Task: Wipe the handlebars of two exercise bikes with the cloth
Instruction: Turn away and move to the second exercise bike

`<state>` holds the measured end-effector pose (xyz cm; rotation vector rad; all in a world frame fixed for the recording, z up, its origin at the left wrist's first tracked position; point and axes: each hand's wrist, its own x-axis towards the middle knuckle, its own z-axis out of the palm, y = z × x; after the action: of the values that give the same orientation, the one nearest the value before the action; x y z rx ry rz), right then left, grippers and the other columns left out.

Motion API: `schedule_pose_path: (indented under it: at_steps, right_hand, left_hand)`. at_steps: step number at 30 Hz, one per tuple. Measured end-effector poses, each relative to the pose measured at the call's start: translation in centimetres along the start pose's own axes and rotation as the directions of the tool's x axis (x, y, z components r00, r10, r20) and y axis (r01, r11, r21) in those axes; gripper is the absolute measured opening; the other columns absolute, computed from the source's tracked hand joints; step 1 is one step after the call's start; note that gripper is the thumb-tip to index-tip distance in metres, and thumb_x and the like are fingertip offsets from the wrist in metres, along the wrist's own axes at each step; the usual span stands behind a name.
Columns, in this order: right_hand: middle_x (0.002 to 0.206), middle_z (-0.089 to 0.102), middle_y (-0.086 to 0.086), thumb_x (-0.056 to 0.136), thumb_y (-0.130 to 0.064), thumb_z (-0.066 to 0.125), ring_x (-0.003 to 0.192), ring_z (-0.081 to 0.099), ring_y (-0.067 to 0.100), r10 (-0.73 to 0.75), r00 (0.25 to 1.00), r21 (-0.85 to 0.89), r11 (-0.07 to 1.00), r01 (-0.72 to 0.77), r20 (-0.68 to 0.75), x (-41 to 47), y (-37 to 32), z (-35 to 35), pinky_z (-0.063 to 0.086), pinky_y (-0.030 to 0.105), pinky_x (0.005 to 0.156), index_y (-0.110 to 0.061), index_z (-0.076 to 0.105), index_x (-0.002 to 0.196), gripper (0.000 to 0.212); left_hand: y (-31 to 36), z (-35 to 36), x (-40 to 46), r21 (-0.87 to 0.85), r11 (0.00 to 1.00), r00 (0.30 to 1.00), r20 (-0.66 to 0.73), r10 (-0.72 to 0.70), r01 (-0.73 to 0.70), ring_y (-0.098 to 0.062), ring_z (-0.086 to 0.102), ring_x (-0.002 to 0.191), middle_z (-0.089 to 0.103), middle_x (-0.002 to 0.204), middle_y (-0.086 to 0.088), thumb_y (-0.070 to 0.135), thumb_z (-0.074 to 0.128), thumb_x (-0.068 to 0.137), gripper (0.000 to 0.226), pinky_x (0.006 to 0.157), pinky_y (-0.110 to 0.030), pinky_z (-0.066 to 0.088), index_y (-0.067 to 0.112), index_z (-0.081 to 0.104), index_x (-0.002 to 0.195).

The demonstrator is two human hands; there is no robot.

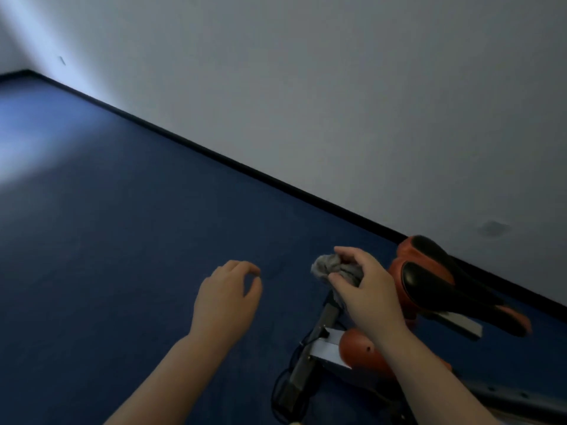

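A dark blue carpeted floor (122,240) is meeting a plain white wall (337,87). Your left hand (228,297) is hovering, loosely curled, holding nothing; your right hand (365,286) is gripping the crumpled grey cloth (329,266) above the orange-and-black exercise bike (429,280).

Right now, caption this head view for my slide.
Right hand grips a bunched grey cloth above an orange exercise bike; left hand hangs empty over blue floor.
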<state>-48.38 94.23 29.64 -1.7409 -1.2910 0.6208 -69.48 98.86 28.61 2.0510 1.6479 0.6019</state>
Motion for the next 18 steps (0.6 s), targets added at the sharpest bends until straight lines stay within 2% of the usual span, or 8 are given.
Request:
schedule_pose_path:
  at_steps: [6, 10, 14, 18]
  right_hand:
    - [0.109, 0.058, -0.014, 0.083, -0.013, 0.065, 0.098, 0.054, -0.001, 0.038, 0.998, -0.042, 0.998, -0.040, -0.042, 7.0, 0.5, 0.9, 0.038, 0.006, 0.077, -0.027, 0.061, 0.113, 0.033]
    - [0.110, 0.058, -0.014, 0.084, -0.015, 0.066, 0.098, 0.055, -0.002, 0.104, 0.992, -0.047, 0.993, -0.108, -0.064, 11.5, 1.3, 2.3, 0.039, 0.009, 0.076, -0.028, 0.061, 0.112, 0.032]
    - [0.108, 0.058, -0.015, 0.083, -0.017, 0.066, 0.095, 0.052, -0.009, 0.168, 0.975, -0.053, 0.983, -0.177, -0.144, 17.6, 2.3, 5.0, 0.040, 0.005, 0.068, -0.030, 0.061, 0.111, 0.031]
    - [0.108, 0.058, -0.013, 0.084, -0.018, 0.066, 0.093, 0.051, -0.009, 0.232, 0.938, -0.048, 0.967, -0.252, -0.257, 24.1, 1.9, 7.2, 0.038, 0.006, 0.068, -0.029, 0.060, 0.113, 0.032]
  left_hand:
    - [1.0, 0.6, 9.1, -0.052, 0.998, 0.999, 0.017, 0.042, -0.041, -0.008, 0.053, 0.105, 0.059, 0.116, 0.011, 0.031, 0.046, 0.093, 0.023, 0.094, -0.033, 0.044, 0.025, 0.061, 0.109]
    - [0.5, 1.2, 15.1, -0.047, 0.996, 0.994, 0.069, 0.085, -0.082, -0.007, 0.053, 0.105, 0.059, 0.116, 0.012, 0.032, 0.047, 0.093, 0.023, 0.092, -0.031, 0.045, 0.026, 0.061, 0.111]
    - [-1.1, 2.2, 23.5, -0.059, 0.989, 0.982, 0.121, 0.143, -0.137, -0.009, 0.053, 0.106, 0.058, 0.117, 0.011, 0.031, 0.047, 0.093, 0.023, 0.094, -0.034, 0.044, 0.025, 0.060, 0.111]
    - [-2.2, 2.1, 32.8, -0.041, 0.970, 0.946, 0.214, 0.242, -0.239, -0.009, 0.054, 0.106, 0.059, 0.118, 0.010, 0.031, 0.047, 0.093, 0.023, 0.094, -0.034, 0.045, 0.025, 0.060, 0.111]
